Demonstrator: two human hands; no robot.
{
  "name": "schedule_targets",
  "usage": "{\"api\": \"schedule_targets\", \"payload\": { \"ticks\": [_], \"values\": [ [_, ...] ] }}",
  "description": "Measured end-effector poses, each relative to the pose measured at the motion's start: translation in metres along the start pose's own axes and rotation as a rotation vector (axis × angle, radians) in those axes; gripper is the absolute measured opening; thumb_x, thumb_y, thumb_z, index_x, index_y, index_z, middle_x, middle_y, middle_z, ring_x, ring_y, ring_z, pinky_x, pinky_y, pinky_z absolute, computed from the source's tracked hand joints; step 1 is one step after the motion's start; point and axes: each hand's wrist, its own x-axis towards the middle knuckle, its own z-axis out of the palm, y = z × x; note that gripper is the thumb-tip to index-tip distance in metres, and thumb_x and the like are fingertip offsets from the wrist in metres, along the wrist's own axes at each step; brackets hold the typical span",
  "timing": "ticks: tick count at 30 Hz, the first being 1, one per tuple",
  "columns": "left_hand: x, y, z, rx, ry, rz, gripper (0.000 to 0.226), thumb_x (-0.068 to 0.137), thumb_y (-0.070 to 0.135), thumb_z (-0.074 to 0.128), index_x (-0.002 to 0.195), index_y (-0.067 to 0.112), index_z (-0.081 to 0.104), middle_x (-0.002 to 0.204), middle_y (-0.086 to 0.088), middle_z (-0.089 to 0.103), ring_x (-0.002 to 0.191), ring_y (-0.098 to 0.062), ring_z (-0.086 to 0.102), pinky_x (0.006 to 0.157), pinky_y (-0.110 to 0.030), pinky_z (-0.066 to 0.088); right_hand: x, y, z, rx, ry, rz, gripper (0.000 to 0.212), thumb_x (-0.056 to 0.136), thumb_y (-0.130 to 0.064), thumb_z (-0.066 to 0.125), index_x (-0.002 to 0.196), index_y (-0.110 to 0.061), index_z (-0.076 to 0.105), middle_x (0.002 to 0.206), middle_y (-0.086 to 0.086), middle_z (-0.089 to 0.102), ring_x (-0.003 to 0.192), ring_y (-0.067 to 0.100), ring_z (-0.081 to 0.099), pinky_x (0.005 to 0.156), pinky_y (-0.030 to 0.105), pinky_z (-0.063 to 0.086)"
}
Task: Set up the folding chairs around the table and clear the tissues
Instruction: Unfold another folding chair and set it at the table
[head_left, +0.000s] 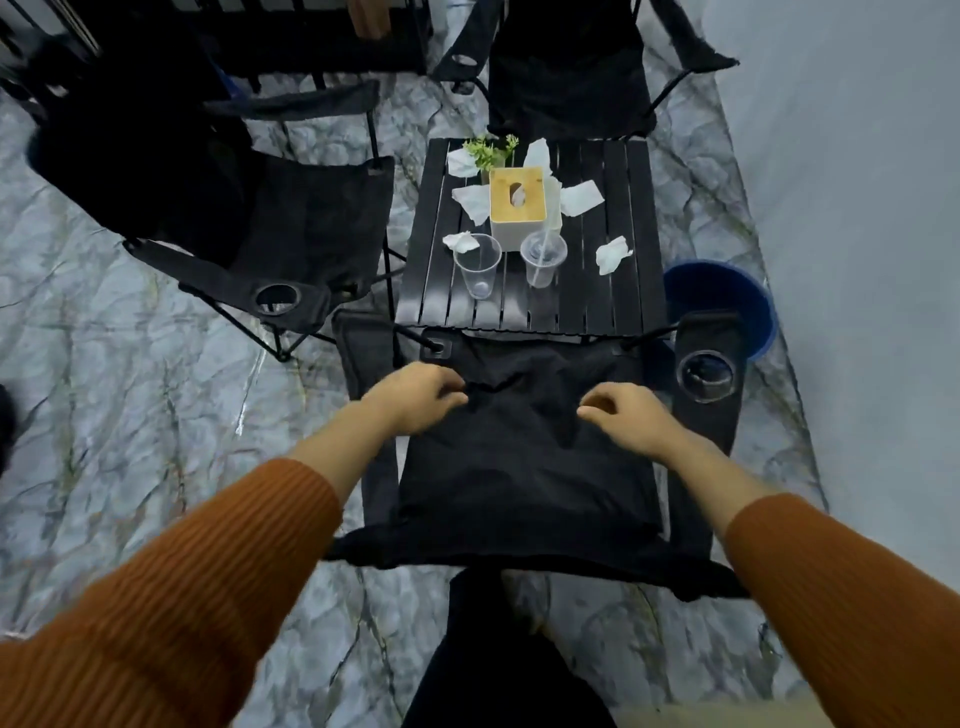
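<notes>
A black folding chair (519, 483) stands unfolded right in front of me, its front edge against the black slatted table (613, 291). My left hand (415, 395) and my right hand (628, 415) hover over its fabric seat, fingers curled, holding nothing. Two more black folding chairs stand open: one left of the table (311, 223), one at its far side (566, 88). Several crumpled white tissues lie on the table, such as one near the right edge (610, 254) and one by the left cup (460, 241).
On the table stand a white tissue box with a wooden lid (519, 208), two clear plastic cups (477, 265) (542, 257) and a small green plant (488, 150). A blue bin (727, 306) sits on the floor right of the table. A dark rack (311, 36) is behind.
</notes>
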Motion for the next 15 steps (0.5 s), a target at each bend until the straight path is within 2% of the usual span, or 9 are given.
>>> {"api": "schedule_targets", "payload": {
  "ticks": [2, 4, 7, 9, 12, 15],
  "values": [
    [0.057, -0.009, 0.044, 0.025, -0.085, -0.014, 0.045, 0.095, 0.038, 0.052, 0.134, 0.017, 0.053, 0.136, -0.007, 0.057, 0.125, -0.029, 0.053, 0.104, -0.04, 0.045, 0.051, 0.021, 0.034, -0.033, -0.032, 0.063, 0.031, 0.09, -0.033, 0.06, 0.116, -0.016, 0.062, 0.121, 0.007, 0.064, 0.11, 0.024, 0.059, 0.096, 0.038, 0.048],
    [0.113, -0.023, 0.093, 0.083, -0.184, -0.031, 0.054, 0.096, 0.037, 0.051, 0.144, 0.015, 0.04, 0.151, -0.007, 0.039, 0.141, -0.029, 0.034, 0.115, -0.044, 0.032, 0.102, 0.048, 0.069, -0.083, -0.093, 0.128, 0.048, 0.09, -0.035, 0.061, 0.132, -0.015, 0.05, 0.138, 0.01, 0.051, 0.123, 0.028, 0.05, 0.104, 0.043, 0.043],
    [0.19, -0.047, 0.155, 0.199, -0.252, -0.056, 0.068, 0.099, 0.037, 0.045, 0.153, 0.013, 0.013, 0.163, -0.006, 0.007, 0.151, -0.025, -0.001, 0.122, -0.048, 0.008, 0.171, 0.089, 0.111, -0.223, -0.079, 0.195, 0.068, 0.091, -0.035, 0.058, 0.148, -0.018, 0.024, 0.158, 0.008, 0.018, 0.145, 0.029, 0.019, 0.117, 0.05, 0.024],
    [0.223, -0.056, 0.178, 0.256, -0.213, -0.066, 0.073, 0.1, 0.039, 0.041, 0.154, 0.013, -0.001, 0.163, -0.004, -0.009, 0.15, -0.024, -0.013, 0.122, -0.05, -0.001, 0.201, 0.105, 0.128, -0.324, 0.008, 0.181, 0.074, 0.094, -0.037, 0.053, 0.152, -0.022, 0.009, 0.162, 0.003, 0.0, 0.149, 0.027, 0.0, 0.12, 0.051, 0.011],
    [0.265, -0.068, 0.207, 0.366, -0.069, -0.031, 0.08, 0.097, 0.054, 0.033, 0.152, 0.018, -0.013, 0.161, -0.001, -0.019, 0.148, -0.025, -0.022, 0.12, -0.054, -0.009, 0.24, 0.13, 0.148, -0.517, 0.144, 0.081, 0.079, 0.095, -0.05, 0.042, 0.152, -0.026, -0.006, 0.162, -0.001, -0.013, 0.149, 0.023, -0.014, 0.119, 0.054, 0.001],
    [0.289, -0.086, 0.235, 0.452, -0.016, -0.034, 0.087, 0.09, 0.07, 0.022, 0.149, 0.024, -0.021, 0.159, 0.0, -0.026, 0.146, -0.025, -0.026, 0.116, -0.056, -0.016, 0.259, 0.166, 0.166, -0.669, 0.097, 0.064, 0.085, 0.089, -0.07, 0.023, 0.149, -0.028, -0.02, 0.157, -0.004, -0.027, 0.145, 0.019, -0.026, 0.114, 0.057, -0.014]
  ]
}}
